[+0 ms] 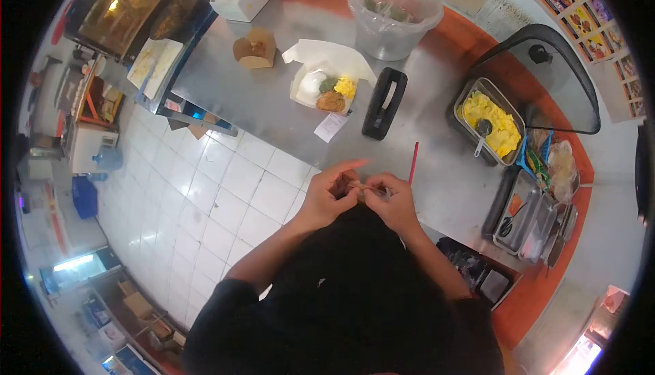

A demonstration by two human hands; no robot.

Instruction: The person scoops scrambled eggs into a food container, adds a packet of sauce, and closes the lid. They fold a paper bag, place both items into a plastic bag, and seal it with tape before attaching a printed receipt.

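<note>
Dead centre, left hand [329, 196] and right hand [394, 202] pinch fingertip to fingertip on a small tan piece [360, 185], material too tiny to call! Upper centre, a folded white carton [321, 52] opens on smooth steel counter [245, 102], crumbly yellow food [346, 87] inside.

Left hand [325, 198] and right hand [394, 202] are hiding most of small item [360, 185]; paper slip [330, 127] is showing print too small to read; menu posters [576, 17] are running past top edge.

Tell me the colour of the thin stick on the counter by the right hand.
Pinkish red; the thin stick shows in the head view.
</note>
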